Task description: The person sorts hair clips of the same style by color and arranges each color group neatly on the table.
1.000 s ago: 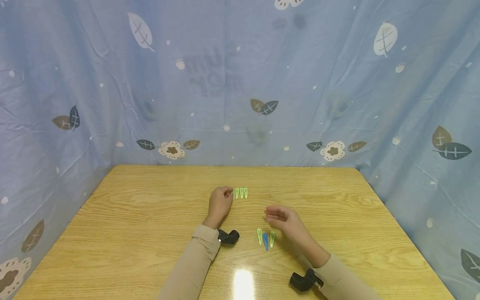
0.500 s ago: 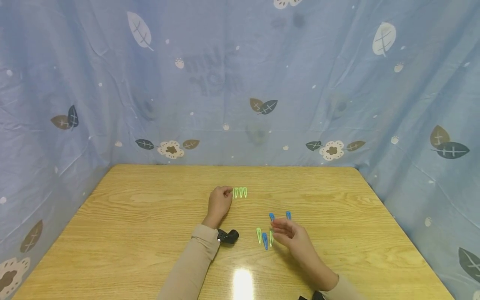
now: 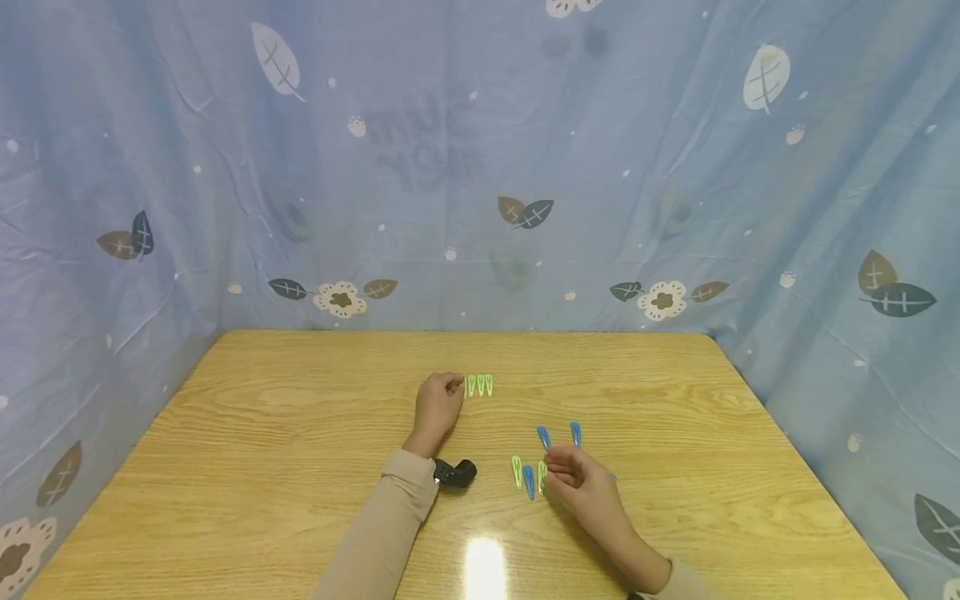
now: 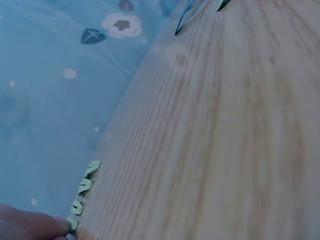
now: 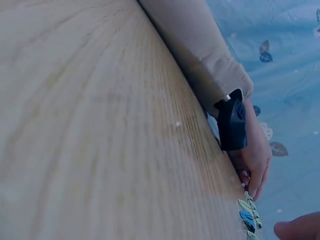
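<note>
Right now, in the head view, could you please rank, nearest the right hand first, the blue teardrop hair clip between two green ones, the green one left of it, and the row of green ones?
1. Blue teardrop hair clip, left of the right hand.
2. Green teardrop clip, on its left.
3. Row of green clips, beside the left hand.

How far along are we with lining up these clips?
Apparently done: four green clips lie in a row at the far side. In hand: the left hand touches the row's leftmost clip; the right hand is beside two nearer green clips. Probably left: those two, perhaps also the blue clips, all outside the row.
</note>
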